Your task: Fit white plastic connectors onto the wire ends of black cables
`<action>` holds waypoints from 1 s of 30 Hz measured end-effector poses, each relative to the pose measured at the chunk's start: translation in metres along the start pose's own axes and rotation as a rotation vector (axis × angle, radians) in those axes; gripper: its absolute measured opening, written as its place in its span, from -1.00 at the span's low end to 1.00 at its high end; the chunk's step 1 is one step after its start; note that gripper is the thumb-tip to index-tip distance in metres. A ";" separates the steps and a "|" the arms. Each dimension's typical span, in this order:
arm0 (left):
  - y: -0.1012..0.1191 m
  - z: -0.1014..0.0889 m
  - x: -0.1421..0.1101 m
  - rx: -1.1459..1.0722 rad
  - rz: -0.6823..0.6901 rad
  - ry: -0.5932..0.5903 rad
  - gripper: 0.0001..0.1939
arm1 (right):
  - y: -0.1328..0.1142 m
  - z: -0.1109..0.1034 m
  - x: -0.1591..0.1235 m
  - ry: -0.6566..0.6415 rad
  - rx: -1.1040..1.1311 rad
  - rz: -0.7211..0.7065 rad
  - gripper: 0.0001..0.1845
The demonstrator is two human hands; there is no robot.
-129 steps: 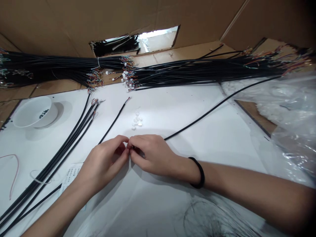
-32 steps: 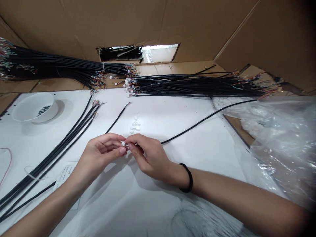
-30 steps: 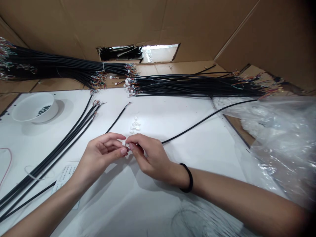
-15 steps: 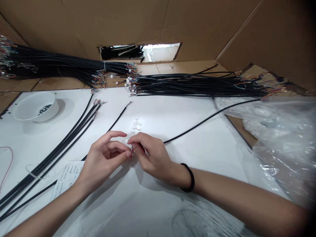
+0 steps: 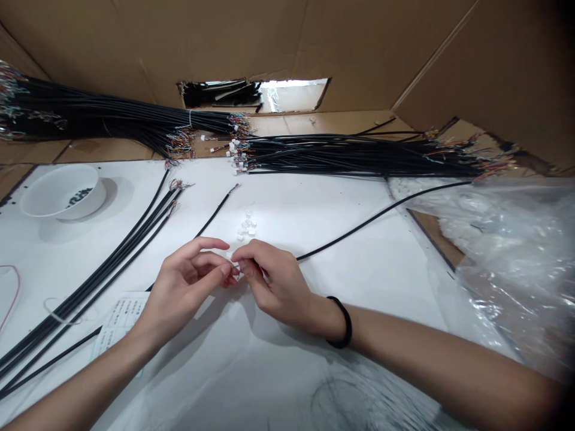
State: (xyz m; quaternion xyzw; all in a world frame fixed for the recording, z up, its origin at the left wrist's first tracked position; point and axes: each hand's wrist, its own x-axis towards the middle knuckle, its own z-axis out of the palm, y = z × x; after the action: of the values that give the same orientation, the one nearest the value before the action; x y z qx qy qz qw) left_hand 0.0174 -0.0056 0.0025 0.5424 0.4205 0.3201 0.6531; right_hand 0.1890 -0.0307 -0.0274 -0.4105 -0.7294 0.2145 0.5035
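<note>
Raised clear of the right hand's fingertips now, the left hand's index finger touched them in the earliest frame; the left thumb has also drawn slightly left over the last half second. Both hands meet at the near middle of the white table point(image 5: 377, 269).

Right hand point(image 5: 276, 281): thumb and index finger are pressed together, pinching the left end of a black cable point(image 5: 381, 217), with thin wires point(image 5: 236, 268) showing at the tips. From there the cable runs to the far right. A black band point(image 5: 345, 323) circles the right wrist.

Left hand point(image 5: 191, 275): the index finger is spread from the thumb, which rests near the other fingertips beside the wires. I cannot tell whether those fingers pinch a wire. Something small and white shows between the two index fingers, too faint to make out.

Just beyond the hands lies a little pile of white connectors point(image 5: 247, 228). To the left are a short cable point(image 5: 218, 211), a group of black cables point(image 5: 108, 269), a paper slip point(image 5: 119, 320) partly under the left forearm, and a white bowl point(image 5: 47, 196) holding dark bits point(image 5: 79, 197). Two cable bundles lie along the far side, left point(image 5: 126, 112) and right point(image 5: 341, 154); clear plastic point(image 5: 521, 263) covers the right side.
</note>
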 end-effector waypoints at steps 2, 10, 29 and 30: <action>0.000 -0.001 0.000 -0.001 -0.002 0.001 -0.77 | 0.000 0.000 0.000 -0.001 -0.004 -0.005 -0.78; 0.000 -0.001 0.001 0.033 0.014 -0.011 -0.86 | 0.000 0.000 0.000 -0.008 -0.013 0.002 -0.78; 0.006 0.000 -0.001 0.094 0.015 -0.020 -0.93 | 0.001 0.000 -0.001 -0.030 0.001 -0.025 -0.77; 0.006 0.000 0.000 0.091 0.016 -0.019 -0.92 | 0.001 0.000 -0.001 -0.031 0.000 -0.022 -0.77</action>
State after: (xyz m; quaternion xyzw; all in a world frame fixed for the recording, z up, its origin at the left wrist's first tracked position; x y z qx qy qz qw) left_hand 0.0176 -0.0050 0.0081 0.5780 0.4240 0.3007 0.6290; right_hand 0.1896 -0.0313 -0.0283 -0.3991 -0.7416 0.2151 0.4944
